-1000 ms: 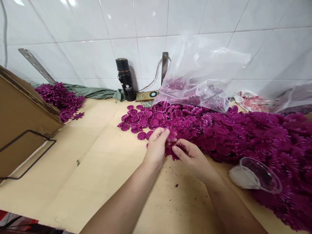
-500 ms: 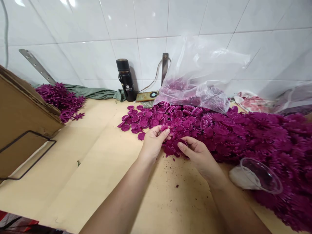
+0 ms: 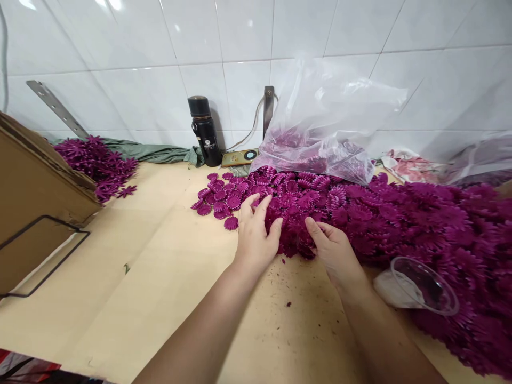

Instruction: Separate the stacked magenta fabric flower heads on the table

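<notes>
The left hand (image 3: 258,234) has its grip spread wide, thumb well apart from the fingers, with nothing seen pinched in it; its fingertips are over the near edge of a heap of purple artificial flower pieces (image 3: 372,208), though whether they touch it cannot be told. The right hand (image 3: 336,250) has its grip nearly closed, thumb extended close to a curled forefinger, at the same edge of the heap; whether a piece is caught in it cannot be told against the purple behind.

The heap lies between and beyond both grips and runs far to the right of the right one. Scalloped round pieces (image 3: 231,223) lie just left of the left grip, on the table (image 3: 172,256). Beyond the grips, a clear plastic bag (image 3: 320,154) rests against the heap. Right of the right grip and nearer the wearer, a clear plastic cup (image 3: 455,305) lies tipped, something whitish at its base.
</notes>
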`<action>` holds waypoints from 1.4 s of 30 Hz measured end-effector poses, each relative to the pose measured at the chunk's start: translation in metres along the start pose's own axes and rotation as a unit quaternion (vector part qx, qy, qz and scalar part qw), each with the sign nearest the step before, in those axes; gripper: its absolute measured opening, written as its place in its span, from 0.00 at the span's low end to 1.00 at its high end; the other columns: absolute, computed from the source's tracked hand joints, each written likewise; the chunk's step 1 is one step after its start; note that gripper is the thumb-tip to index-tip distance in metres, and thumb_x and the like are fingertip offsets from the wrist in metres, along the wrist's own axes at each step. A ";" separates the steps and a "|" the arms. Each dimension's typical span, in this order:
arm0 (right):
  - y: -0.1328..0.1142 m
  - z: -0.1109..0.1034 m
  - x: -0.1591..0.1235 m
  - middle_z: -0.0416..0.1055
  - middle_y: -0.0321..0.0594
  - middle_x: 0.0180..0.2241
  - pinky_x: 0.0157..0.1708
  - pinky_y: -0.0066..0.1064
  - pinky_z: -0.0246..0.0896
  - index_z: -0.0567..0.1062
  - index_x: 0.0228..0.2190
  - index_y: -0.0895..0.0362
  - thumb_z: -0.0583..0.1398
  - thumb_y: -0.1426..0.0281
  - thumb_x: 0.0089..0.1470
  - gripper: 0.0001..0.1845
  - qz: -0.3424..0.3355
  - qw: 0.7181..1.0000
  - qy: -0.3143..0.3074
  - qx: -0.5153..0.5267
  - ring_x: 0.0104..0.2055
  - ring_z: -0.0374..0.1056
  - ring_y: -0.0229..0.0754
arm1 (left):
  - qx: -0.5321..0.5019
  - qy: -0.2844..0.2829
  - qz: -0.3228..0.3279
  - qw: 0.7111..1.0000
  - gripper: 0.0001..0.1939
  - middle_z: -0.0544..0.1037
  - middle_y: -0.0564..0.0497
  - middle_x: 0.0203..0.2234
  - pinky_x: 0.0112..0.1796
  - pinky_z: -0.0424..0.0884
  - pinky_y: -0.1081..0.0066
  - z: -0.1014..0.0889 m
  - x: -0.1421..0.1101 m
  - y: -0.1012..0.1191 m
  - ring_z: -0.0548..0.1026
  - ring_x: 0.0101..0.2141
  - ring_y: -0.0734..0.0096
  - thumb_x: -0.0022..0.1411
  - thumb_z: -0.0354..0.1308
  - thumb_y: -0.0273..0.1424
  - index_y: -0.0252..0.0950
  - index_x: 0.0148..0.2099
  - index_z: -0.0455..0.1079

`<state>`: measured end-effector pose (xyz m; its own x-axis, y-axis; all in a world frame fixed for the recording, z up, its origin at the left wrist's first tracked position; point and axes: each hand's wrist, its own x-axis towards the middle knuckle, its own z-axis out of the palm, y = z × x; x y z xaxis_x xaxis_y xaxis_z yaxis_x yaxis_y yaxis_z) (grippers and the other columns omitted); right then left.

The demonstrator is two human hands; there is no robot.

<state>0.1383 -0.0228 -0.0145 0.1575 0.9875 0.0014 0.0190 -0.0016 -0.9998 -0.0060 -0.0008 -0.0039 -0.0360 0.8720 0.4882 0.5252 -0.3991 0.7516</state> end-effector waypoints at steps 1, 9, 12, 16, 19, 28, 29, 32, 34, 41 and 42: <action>0.000 0.000 0.000 0.56 0.31 0.19 0.21 0.27 0.50 0.64 0.18 0.57 0.59 0.46 0.42 0.26 0.003 1.000 0.001 0.001 0.22 0.50 0.33 | 0.014 -0.003 0.022 1.000 0.18 0.65 0.42 0.53 0.53 0.58 0.54 -0.002 -0.001 0.002 0.62 0.54 0.58 0.56 0.55 0.30 0.37 0.49 0.69; -0.006 0.006 -0.002 0.59 0.32 0.18 0.21 0.26 0.52 0.68 0.19 0.57 0.59 0.44 0.40 0.27 -0.027 0.999 -0.032 -0.010 0.22 0.52 0.34 | -0.129 -0.171 0.009 0.977 0.06 0.78 0.50 0.31 0.40 0.68 0.66 0.005 -0.009 0.017 0.73 0.34 0.66 0.55 0.57 0.31 0.41 0.35 0.74; -0.016 0.010 -0.009 0.56 0.31 0.17 0.22 0.27 0.53 0.64 0.17 0.56 0.59 0.44 0.40 0.27 -0.042 0.995 -0.091 -0.015 0.22 0.52 0.33 | -0.216 -0.111 -0.086 0.966 0.05 0.75 0.52 0.25 0.35 0.67 0.70 0.003 -0.003 0.012 0.71 0.29 0.72 0.55 0.55 0.29 0.38 0.29 0.72; -0.026 0.013 -0.018 0.52 0.30 0.16 0.19 0.26 0.49 0.59 0.15 0.55 0.57 0.46 0.45 0.27 -0.033 0.978 -0.206 -0.032 0.20 0.49 0.32 | -0.302 0.063 -0.221 0.925 0.06 0.69 0.56 0.20 0.28 0.64 0.75 -0.014 0.017 -0.004 0.66 0.23 0.78 0.55 0.54 0.30 0.35 0.27 0.67; -0.026 0.011 -0.018 0.56 0.30 0.17 0.20 0.26 0.51 0.63 0.18 0.56 0.59 0.48 0.45 0.24 -0.030 0.980 -0.197 -0.009 0.20 0.52 0.32 | -0.299 0.087 -0.221 0.924 0.03 0.71 0.55 0.24 0.31 0.66 0.74 -0.018 0.023 -0.011 0.68 0.25 0.77 0.52 0.56 0.28 0.35 0.32 0.69; -0.012 0.004 -0.004 0.60 0.28 0.17 0.18 0.25 0.47 0.68 0.25 0.57 0.65 0.54 0.38 0.20 0.007 0.992 -0.099 0.079 0.18 0.52 0.30 | -0.106 -0.028 -0.001 0.994 0.11 0.73 0.46 0.44 0.50 0.64 0.59 0.000 0.001 0.004 0.70 0.47 0.64 0.56 0.53 0.23 0.38 0.39 0.73; -0.011 0.004 -0.004 0.58 0.28 0.16 0.18 0.24 0.45 0.68 0.24 0.57 0.65 0.54 0.38 0.20 0.005 0.993 -0.090 0.079 0.17 0.50 0.29 | -0.121 -0.041 0.016 0.992 0.10 0.75 0.47 0.39 0.47 0.66 0.62 -0.001 0.000 0.007 0.72 0.43 0.66 0.57 0.51 0.24 0.38 0.37 0.73; -0.010 0.002 -0.002 0.54 0.26 0.15 0.18 0.25 0.43 0.66 0.21 0.57 0.64 0.52 0.38 0.22 0.001 0.995 -0.075 0.073 0.17 0.48 0.29 | -0.151 -0.094 0.059 0.982 0.08 0.76 0.48 0.33 0.43 0.69 0.66 -0.003 -0.003 0.015 0.73 0.37 0.69 0.59 0.52 0.27 0.38 0.36 0.73; -0.009 0.001 -0.001 0.52 0.26 0.15 0.18 0.25 0.42 0.64 0.19 0.57 0.64 0.52 0.38 0.23 -0.007 0.996 -0.060 0.064 0.18 0.47 0.30 | -0.147 -0.117 0.075 0.979 0.07 0.76 0.48 0.35 0.44 0.69 0.66 -0.002 -0.006 0.018 0.73 0.39 0.68 0.57 0.55 0.29 0.39 0.38 0.73; -0.001 0.003 0.000 0.55 0.30 0.18 0.22 0.26 0.47 0.65 0.17 0.57 0.61 0.50 0.42 0.23 -0.024 0.999 -0.036 0.016 0.22 0.50 0.32 | -0.180 -0.166 -0.040 0.969 0.09 0.75 0.48 0.34 0.41 0.69 0.67 0.006 -0.008 0.018 0.72 0.37 0.68 0.52 0.57 0.25 0.37 0.37 0.73; -0.002 0.004 0.000 0.54 0.30 0.18 0.22 0.27 0.47 0.63 0.16 0.56 0.60 0.49 0.42 0.24 -0.026 0.999 -0.040 0.010 0.22 0.49 0.33 | -0.202 -0.170 -0.069 0.962 0.08 0.75 0.49 0.32 0.39 0.69 0.68 0.007 -0.008 0.018 0.72 0.35 0.70 0.51 0.57 0.25 0.36 0.35 0.73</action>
<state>0.1343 -0.0224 -0.0129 0.0772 0.9957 0.0517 0.0047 0.0515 -0.9987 0.0099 -0.0128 0.0023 0.2350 0.9396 0.2487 0.1606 -0.2899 0.9435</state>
